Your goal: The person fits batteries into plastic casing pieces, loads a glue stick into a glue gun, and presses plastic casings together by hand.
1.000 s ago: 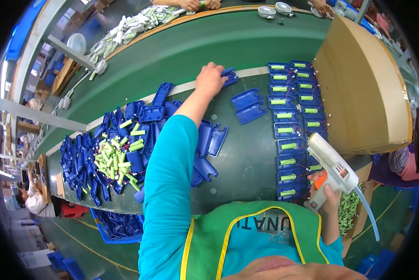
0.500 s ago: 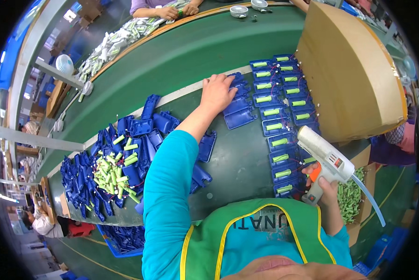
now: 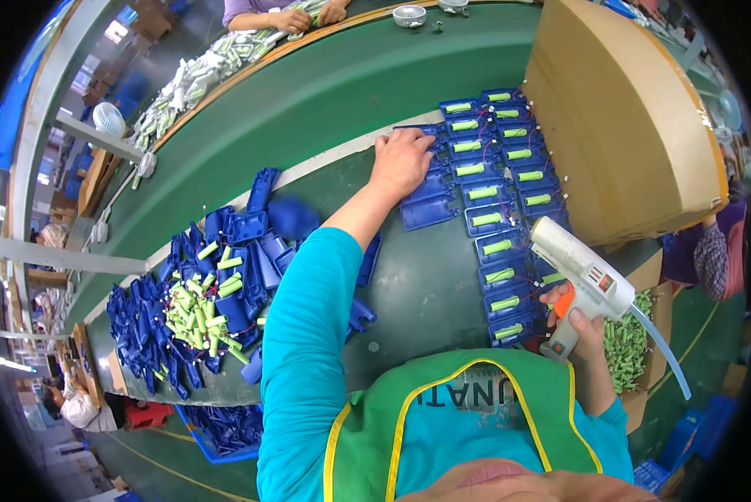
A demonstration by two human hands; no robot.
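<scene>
My left hand [image 3: 402,161] reaches to the far edge of the table, its bent fingers closed on the edge of a blue plastic shell [image 3: 416,130]. More bare shells [image 3: 430,212] lie in a short column just below it. To their right run two columns of shells, each holding a green battery cell [image 3: 486,219] with thin wires. My right hand [image 3: 583,328] is wrapped round the handle of a white hot glue gun [image 3: 589,272], its fingers by the orange trigger. A pale blue glue stick [image 3: 661,351] sticks out of the gun's rear. The nozzle points up and left, over the filled shells.
At left is a heap of blue shells [image 3: 145,326] with loose green cells [image 3: 196,314] on it. A large cardboard box [image 3: 626,125] stands at right; another carton of cells [image 3: 630,356] sits below. Beyond runs a green conveyor belt [image 3: 325,117], with a co-worker's hands [image 3: 309,17] across it.
My left hand has shifted slightly right and closer to the filled columns, still at the shells. The glue gun stays almost in place. The view has shifted slightly.
</scene>
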